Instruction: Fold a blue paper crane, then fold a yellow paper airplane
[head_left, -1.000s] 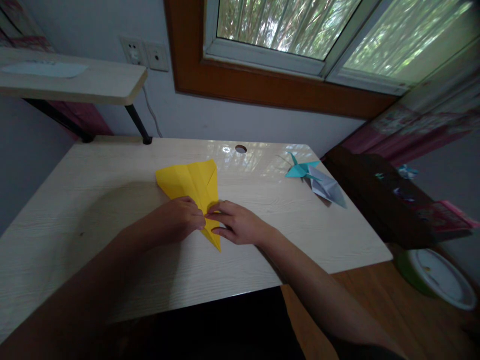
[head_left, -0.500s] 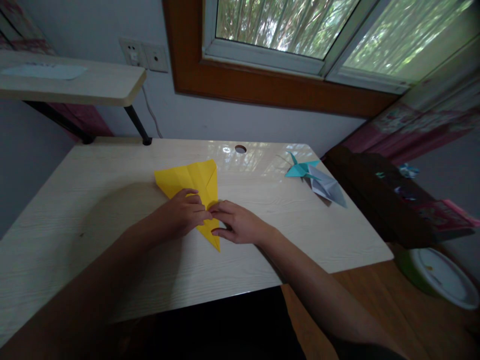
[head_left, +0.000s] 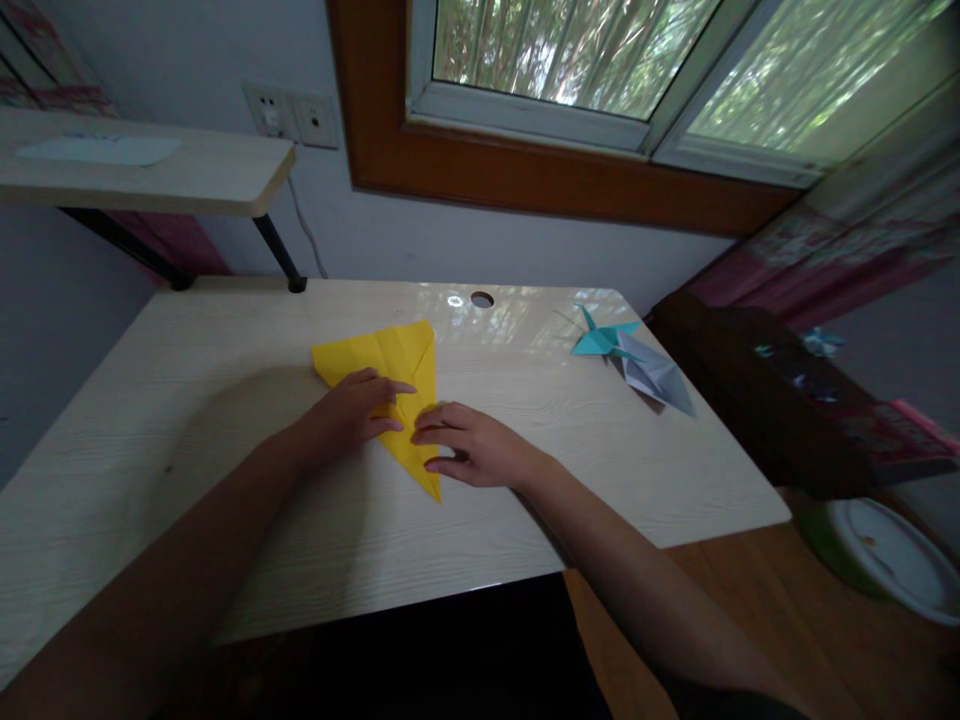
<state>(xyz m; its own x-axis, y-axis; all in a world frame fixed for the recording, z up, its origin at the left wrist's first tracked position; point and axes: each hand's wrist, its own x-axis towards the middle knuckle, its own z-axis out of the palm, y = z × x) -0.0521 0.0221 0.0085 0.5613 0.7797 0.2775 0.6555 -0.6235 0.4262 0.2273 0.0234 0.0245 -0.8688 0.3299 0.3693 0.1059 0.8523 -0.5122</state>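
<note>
A folded sheet of yellow paper (head_left: pixel 382 347) lies on the desk (head_left: pixel 285 560), creased into a roughly triangular shape with one point toward me. My left hand (head_left: pixel 352 408) rests over its left side, the index finger stretched across the paper and the thumb apart from it. From the right, my right hand (head_left: pixel 472 445) lays its spread fingertips on the paper's lower right part. Both hands cover some of the sheet, so the folds beneath them are hidden.
A teal origami figure (head_left: pixel 600 338) and a grey-white folded paper piece (head_left: pixel 656 375) sit together at the desk's back right. A raised shelf (head_left: pixel 225 170) stands at the back left. A round cable hole (head_left: pixel 482 299) is near the back edge.
My left hand has drawn slightly back to the left, its fingers spreading away from the right fingertips. The right hand and the yellow paper stay nearly in place.
</note>
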